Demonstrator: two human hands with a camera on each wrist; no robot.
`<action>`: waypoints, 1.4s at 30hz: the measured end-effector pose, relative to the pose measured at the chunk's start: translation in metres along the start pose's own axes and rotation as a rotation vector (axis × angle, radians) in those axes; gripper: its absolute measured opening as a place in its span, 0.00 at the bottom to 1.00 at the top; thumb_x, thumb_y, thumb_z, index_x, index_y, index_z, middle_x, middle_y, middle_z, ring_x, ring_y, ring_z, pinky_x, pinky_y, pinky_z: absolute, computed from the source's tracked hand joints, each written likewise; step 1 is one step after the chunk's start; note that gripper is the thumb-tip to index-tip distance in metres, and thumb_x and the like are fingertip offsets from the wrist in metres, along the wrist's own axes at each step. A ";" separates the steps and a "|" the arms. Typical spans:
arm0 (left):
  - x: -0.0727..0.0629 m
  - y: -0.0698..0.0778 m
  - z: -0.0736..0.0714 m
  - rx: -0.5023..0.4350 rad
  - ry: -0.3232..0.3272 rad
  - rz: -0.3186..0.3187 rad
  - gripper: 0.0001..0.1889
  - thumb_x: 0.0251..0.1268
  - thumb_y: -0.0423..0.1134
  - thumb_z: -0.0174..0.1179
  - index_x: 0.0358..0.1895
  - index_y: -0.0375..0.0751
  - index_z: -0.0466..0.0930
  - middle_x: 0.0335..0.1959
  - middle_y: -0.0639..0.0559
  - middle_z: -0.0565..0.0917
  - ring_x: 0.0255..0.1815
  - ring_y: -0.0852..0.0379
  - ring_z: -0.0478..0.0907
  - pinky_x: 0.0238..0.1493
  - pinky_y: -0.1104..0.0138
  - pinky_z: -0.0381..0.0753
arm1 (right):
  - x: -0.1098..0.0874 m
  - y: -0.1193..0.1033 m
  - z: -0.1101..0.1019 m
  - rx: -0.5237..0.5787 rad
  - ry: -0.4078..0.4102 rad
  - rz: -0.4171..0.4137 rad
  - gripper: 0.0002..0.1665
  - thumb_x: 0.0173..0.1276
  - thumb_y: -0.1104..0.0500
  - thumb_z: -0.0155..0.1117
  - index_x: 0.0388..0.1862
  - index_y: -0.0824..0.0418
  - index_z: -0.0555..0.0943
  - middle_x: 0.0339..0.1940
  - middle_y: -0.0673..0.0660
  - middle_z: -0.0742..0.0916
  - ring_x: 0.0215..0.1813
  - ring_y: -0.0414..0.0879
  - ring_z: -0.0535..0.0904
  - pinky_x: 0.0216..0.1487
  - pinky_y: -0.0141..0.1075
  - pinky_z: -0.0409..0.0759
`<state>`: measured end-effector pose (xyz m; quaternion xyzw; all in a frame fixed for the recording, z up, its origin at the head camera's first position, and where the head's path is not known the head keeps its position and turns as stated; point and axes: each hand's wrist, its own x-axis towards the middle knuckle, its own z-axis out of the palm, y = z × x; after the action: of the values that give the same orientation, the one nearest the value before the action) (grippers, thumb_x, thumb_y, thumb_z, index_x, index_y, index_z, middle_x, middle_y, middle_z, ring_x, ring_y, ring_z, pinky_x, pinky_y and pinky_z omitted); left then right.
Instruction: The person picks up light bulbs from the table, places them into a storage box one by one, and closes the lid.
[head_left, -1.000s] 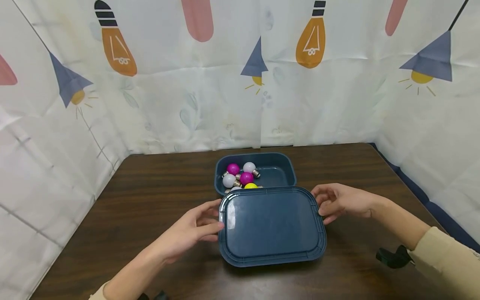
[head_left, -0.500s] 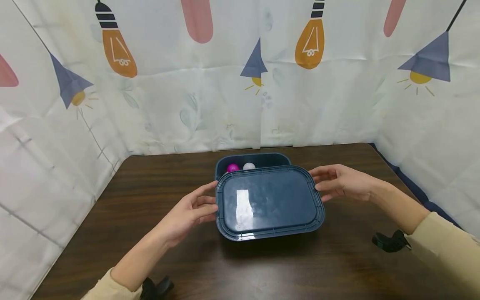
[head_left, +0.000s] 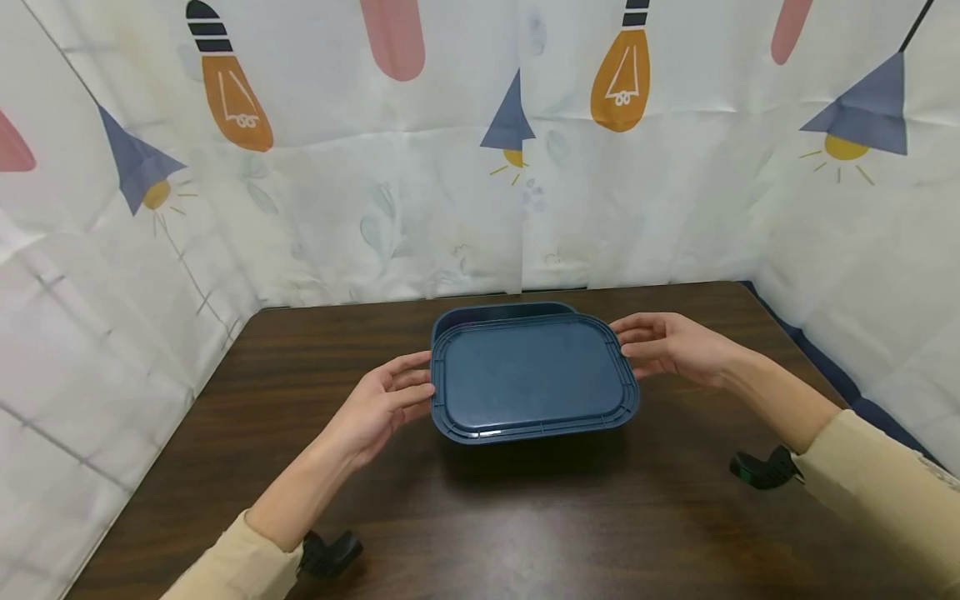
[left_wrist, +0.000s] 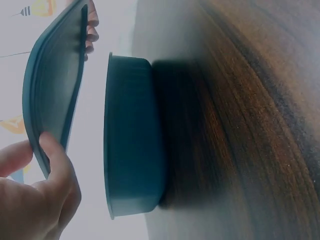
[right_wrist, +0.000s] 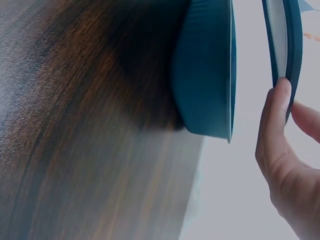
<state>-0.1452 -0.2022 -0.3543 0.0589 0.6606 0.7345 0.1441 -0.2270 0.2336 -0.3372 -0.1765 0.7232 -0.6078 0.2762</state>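
A dark blue rectangular lid (head_left: 532, 375) with rounded corners is held up between both hands. My left hand (head_left: 386, 404) pinches its left edge, thumb on one face and fingers on the other. At the opposite edge my right hand (head_left: 671, 350) pinches it the same way. Beneath the lid stands a dark blue plastic box (head_left: 502, 312) on the table; only its back rim shows in the head view. In the left wrist view a gap separates the lid from the box (left_wrist: 132, 135). The box's contents are hidden by the lid.
The dark wood table (head_left: 525, 517) spreads around the box. A white printed curtain (head_left: 337, 208) hangs behind it and along both sides. Black wrist-worn devices (head_left: 765, 468) stick out below each forearm.
Both hands have carried the lid away from me, over the box. The coloured bulbs inside the box, visible earlier, are now covered from view. The box has stayed in place.
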 end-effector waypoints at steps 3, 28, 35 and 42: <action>0.004 0.001 0.000 -0.009 0.017 0.017 0.31 0.76 0.28 0.57 0.78 0.31 0.58 0.62 0.38 0.77 0.52 0.56 0.83 0.60 0.60 0.80 | 0.003 -0.002 -0.001 -0.018 0.027 -0.011 0.37 0.79 0.64 0.60 0.79 0.73 0.57 0.70 0.68 0.74 0.59 0.48 0.83 0.59 0.47 0.82; 0.020 0.007 -0.007 0.020 0.056 0.033 0.30 0.74 0.26 0.58 0.76 0.28 0.61 0.66 0.35 0.74 0.43 0.58 0.85 0.49 0.62 0.86 | 0.010 0.000 -0.001 0.074 0.101 -0.058 0.37 0.77 0.68 0.61 0.79 0.70 0.58 0.64 0.62 0.78 0.55 0.50 0.84 0.60 0.47 0.81; 0.021 0.011 -0.009 0.054 0.058 0.064 0.30 0.73 0.25 0.59 0.75 0.28 0.62 0.63 0.36 0.75 0.40 0.57 0.85 0.45 0.63 0.87 | 0.011 -0.002 0.001 0.084 0.151 -0.059 0.33 0.78 0.67 0.60 0.75 0.76 0.61 0.59 0.56 0.82 0.56 0.44 0.83 0.62 0.41 0.80; 0.021 0.017 -0.009 0.107 0.030 0.140 0.30 0.72 0.25 0.59 0.74 0.26 0.61 0.60 0.37 0.76 0.42 0.56 0.85 0.46 0.62 0.87 | 0.011 -0.002 0.002 0.092 0.168 -0.096 0.29 0.79 0.65 0.59 0.73 0.73 0.65 0.57 0.52 0.84 0.57 0.44 0.83 0.64 0.41 0.78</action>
<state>-0.1699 -0.2063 -0.3409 0.1013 0.6952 0.7072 0.0791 -0.2346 0.2245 -0.3371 -0.1466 0.7059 -0.6656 0.1928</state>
